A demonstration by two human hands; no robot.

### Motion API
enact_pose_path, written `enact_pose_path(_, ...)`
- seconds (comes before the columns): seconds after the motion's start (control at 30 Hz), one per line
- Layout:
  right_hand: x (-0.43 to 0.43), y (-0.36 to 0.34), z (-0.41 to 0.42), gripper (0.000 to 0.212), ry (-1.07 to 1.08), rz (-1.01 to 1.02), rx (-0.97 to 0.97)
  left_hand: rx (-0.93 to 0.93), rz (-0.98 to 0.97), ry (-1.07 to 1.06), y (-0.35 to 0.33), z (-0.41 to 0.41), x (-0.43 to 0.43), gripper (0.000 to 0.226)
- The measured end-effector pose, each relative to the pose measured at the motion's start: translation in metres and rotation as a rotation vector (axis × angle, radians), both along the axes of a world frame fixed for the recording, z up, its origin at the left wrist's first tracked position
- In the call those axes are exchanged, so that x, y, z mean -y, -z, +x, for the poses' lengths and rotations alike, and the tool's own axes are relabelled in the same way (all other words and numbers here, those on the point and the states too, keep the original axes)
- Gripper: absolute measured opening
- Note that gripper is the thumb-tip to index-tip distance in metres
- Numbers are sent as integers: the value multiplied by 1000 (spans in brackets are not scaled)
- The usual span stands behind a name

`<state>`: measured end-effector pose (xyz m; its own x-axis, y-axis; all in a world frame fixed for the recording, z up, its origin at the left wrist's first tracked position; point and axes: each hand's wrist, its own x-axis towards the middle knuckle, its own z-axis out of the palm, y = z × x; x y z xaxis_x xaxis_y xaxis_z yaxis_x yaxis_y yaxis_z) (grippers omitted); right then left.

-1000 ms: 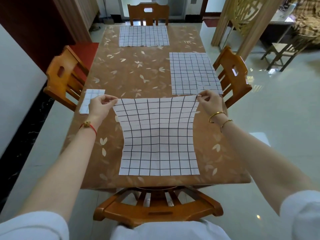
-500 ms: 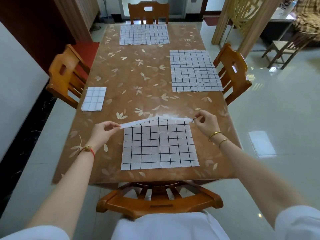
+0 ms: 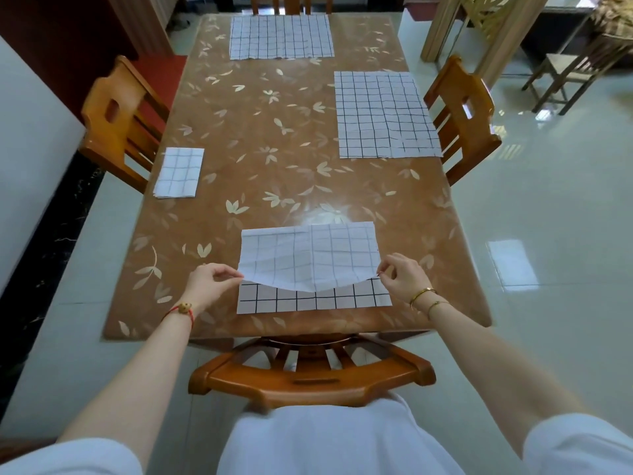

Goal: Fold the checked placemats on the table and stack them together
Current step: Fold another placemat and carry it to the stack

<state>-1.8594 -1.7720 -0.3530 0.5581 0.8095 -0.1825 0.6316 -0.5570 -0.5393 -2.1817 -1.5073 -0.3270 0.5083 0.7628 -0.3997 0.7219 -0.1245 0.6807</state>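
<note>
Head view: a folded placemat (image 3: 178,172) lies at the left edge of the table (image 3: 274,138). At the table's near edge, the left hand (image 3: 209,282) pinches one corner of the half-folded placemat (image 3: 308,258); the right hand (image 3: 402,277) pinches the other corner.

We log bright, even light. A white glare patch sits on the glossy counter (image 3: 329,212) near its near edge, and pale reflections lie on the floor (image 3: 512,265). Shadows are soft. Lines bow at the frame edges, and overall focus is slightly soft.
</note>
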Motion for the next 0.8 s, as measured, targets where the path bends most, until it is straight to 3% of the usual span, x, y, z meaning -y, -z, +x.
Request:
enact_pose_path(0.33, 17, 32, -13, 9, 41, -158, -8, -144, -4, 32, 37, 11, 23, 3)
enact_pose_path(0.8, 30, 50, -13, 2, 79, -260, -12, -184, -2, 6, 57, 10, 30, 13)
